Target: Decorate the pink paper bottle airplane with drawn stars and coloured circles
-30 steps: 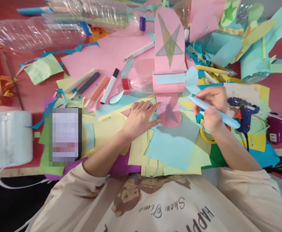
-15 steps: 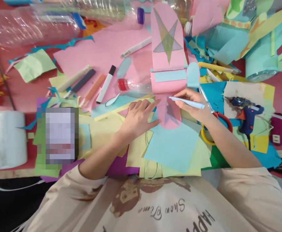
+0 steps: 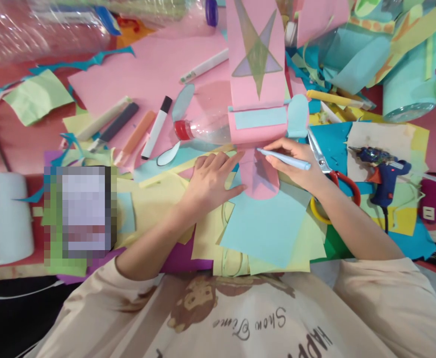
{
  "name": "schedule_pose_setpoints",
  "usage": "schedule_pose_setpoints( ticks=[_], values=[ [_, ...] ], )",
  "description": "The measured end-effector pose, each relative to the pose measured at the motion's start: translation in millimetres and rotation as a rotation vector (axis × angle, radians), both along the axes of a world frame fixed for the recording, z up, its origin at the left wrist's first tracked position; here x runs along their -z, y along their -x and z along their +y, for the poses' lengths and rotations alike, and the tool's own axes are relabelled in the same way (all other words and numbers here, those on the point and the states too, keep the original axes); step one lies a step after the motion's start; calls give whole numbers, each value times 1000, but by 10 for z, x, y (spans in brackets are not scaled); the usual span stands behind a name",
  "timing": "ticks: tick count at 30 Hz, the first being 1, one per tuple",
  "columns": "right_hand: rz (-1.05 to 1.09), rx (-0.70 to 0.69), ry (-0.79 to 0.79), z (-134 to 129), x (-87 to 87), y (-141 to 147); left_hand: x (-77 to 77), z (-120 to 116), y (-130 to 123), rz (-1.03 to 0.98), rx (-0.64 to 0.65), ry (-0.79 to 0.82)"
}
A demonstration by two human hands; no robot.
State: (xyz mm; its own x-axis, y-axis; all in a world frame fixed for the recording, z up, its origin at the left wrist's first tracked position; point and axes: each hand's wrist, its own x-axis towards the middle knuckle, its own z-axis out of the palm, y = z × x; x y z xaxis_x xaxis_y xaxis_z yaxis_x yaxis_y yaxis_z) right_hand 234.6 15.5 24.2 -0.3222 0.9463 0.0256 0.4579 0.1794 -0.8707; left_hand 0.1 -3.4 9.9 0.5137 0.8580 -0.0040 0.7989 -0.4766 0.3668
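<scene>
Light blue marker (image 3: 288,159) is gripped in my right hand (image 3: 294,161), its tip at the upper part of a rounded pink paper flap (image 3: 248,169) with a purple star drawn on it. My left hand (image 3: 214,179) lies with fingers spread, its index finger and thumb at the flap's left side. The flap extends from a clear plastic bottle (image 3: 214,127) with a red cap, lying sideways in a pink paper wrap (image 3: 257,133) with a light blue strip. On the opposite side stands a larger pink flap (image 3: 236,92) bearing a green and purple star. Light blue paper (image 3: 265,228) lies beneath the lower flap.
Red-and-yellow scissors (image 3: 345,186) lie by my right forearm, with a blue glue gun (image 3: 385,179) beyond. Several markers, including a white one with a black cap (image 3: 156,129), lie to the left. A phone-like blurred object (image 3: 87,211) and a white box (image 3: 3,219) sit farther left.
The marker tip has shifted slightly left and up on the pink flap, with my right hand following. The camera view has moved a little; my left hand stays by the flap.
</scene>
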Motion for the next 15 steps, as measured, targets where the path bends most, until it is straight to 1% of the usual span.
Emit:
schedule_pose_setpoints(
  ticks=[4,8,13,15],
  values=[
    [11,-29,23,1,-10,3,-1,-4,2,-8,6,1],
    [23,-17,8,6,-6,-2,7,-4,4,-1,0,2],
    [1,-62,44,12,-15,-15,8,-6,1,5,-5,0],
    [7,-42,35,10,-13,-14,4,-6,0,3,-5,1]
  ],
)
